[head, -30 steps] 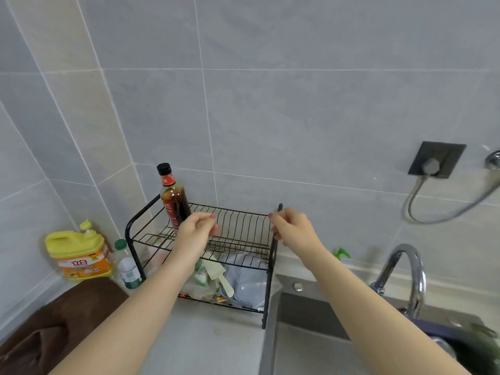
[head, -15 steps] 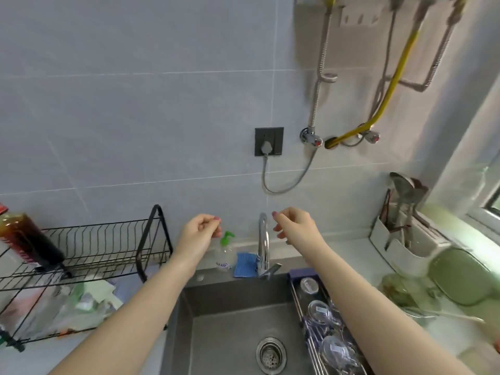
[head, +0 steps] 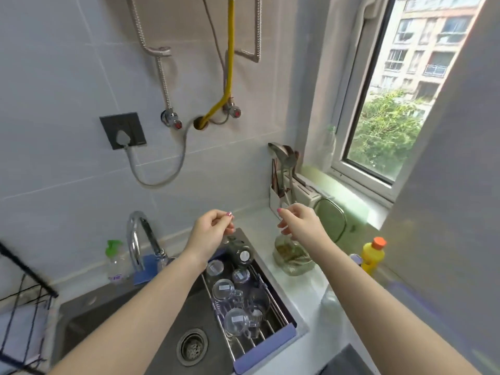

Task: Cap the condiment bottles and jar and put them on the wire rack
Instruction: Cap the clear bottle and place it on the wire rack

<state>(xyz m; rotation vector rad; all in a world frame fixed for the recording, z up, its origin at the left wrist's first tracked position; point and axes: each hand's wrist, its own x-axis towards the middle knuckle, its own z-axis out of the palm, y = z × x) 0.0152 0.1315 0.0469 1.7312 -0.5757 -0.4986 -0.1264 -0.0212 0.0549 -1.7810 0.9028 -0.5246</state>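
My left hand [head: 210,234] hovers over the sink's back right corner with its fingers loosely curled and nothing in it. My right hand [head: 300,221] is also empty, held just above an open glass jar [head: 293,257] of greenish-brown contents on the white counter. A yellow bottle with an orange cap [head: 374,254] stands on the counter to the right. A small purple-white lid [head: 355,257] shows beside it, partly hidden by my right arm. The black wire rack [head: 25,301] is cut off at the far left edge.
A steel sink [head: 151,326] holds a drying tray [head: 266,345] with several upturned glasses and a dark bottle [head: 240,254]. A curved tap [head: 140,239] and a green-topped pump bottle [head: 115,262] stand behind. A utensil holder [head: 281,185] and green board [head: 331,220] sit by the window.
My view has swung right, from the wire rack with the dark sauce bottle to the sink and the counter by the window. Both hands moved with it, still empty.
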